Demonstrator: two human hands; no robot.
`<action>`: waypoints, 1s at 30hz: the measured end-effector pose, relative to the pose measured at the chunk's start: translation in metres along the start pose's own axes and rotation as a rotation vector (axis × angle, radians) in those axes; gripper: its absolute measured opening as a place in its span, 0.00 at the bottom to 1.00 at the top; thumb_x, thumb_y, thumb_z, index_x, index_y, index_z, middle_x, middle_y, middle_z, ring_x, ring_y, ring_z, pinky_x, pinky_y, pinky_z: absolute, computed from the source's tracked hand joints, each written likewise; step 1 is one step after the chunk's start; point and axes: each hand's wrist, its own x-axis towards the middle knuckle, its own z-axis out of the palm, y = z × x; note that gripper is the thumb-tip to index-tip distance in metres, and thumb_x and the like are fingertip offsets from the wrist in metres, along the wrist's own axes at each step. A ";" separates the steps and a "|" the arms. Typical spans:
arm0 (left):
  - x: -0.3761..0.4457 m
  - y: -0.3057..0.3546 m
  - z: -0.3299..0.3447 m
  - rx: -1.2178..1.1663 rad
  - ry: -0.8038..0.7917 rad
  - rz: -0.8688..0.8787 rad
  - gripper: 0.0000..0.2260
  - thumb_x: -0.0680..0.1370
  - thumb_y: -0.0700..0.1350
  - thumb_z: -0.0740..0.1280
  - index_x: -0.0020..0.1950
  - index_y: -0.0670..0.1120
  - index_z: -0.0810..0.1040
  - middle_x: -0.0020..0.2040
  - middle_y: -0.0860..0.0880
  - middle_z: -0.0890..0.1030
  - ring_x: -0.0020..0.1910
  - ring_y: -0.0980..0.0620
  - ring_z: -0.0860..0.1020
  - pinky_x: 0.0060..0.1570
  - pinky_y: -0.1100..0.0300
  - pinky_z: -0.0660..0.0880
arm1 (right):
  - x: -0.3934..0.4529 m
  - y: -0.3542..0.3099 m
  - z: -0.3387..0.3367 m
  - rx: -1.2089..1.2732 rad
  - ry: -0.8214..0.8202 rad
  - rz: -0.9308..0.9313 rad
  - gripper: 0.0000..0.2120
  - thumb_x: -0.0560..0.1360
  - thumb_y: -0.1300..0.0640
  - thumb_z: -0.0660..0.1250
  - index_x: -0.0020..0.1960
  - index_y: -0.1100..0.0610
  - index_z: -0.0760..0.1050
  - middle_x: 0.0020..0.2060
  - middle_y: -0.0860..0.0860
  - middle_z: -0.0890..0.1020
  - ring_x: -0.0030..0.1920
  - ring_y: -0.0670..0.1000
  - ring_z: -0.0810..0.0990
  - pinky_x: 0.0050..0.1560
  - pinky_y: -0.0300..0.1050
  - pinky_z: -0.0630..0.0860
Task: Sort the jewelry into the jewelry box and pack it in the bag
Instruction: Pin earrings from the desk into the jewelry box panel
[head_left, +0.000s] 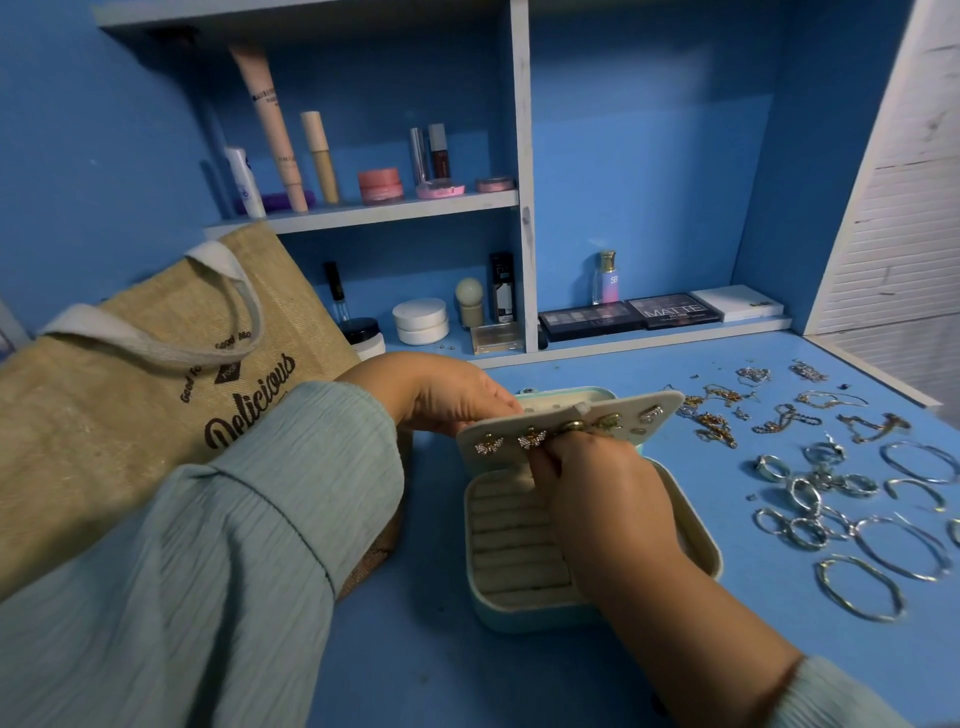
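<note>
An earring (531, 439) is pinched by the right hand (597, 488) on the panel (571, 423), whose far edge is gripped by the left hand (441, 395).

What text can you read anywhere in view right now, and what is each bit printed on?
"Delicious": large dark script on the burlap bag, its end hidden by the left hand.
"Good Fo", "Good Mo": small arced print on the bag, cut off by its handle.
"MATTE": lid of the eyeshadow palette.
"SB": perfume bottle.
Lettering on the pink tube and the other cosmetics: too small or blurred.
</note>
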 end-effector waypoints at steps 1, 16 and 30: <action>0.000 0.000 0.000 0.004 -0.006 0.001 0.07 0.78 0.40 0.62 0.42 0.45 0.77 0.27 0.57 0.80 0.26 0.65 0.76 0.28 0.73 0.71 | 0.000 0.000 0.000 0.000 -0.001 0.000 0.15 0.80 0.48 0.54 0.56 0.52 0.77 0.50 0.52 0.80 0.48 0.55 0.78 0.38 0.42 0.66; 0.000 -0.001 -0.002 -0.013 0.006 -0.014 0.05 0.76 0.39 0.65 0.43 0.46 0.79 0.30 0.55 0.81 0.28 0.63 0.77 0.31 0.73 0.73 | 0.000 0.000 0.001 -0.017 0.000 0.003 0.15 0.80 0.48 0.54 0.56 0.51 0.77 0.49 0.51 0.81 0.47 0.54 0.78 0.38 0.42 0.68; -0.026 -0.035 0.013 -0.232 0.440 0.074 0.11 0.80 0.38 0.59 0.53 0.50 0.78 0.37 0.55 0.82 0.37 0.61 0.79 0.45 0.64 0.77 | 0.005 -0.003 0.001 -0.029 -0.016 0.024 0.19 0.80 0.45 0.52 0.50 0.53 0.78 0.43 0.52 0.81 0.42 0.54 0.77 0.38 0.44 0.70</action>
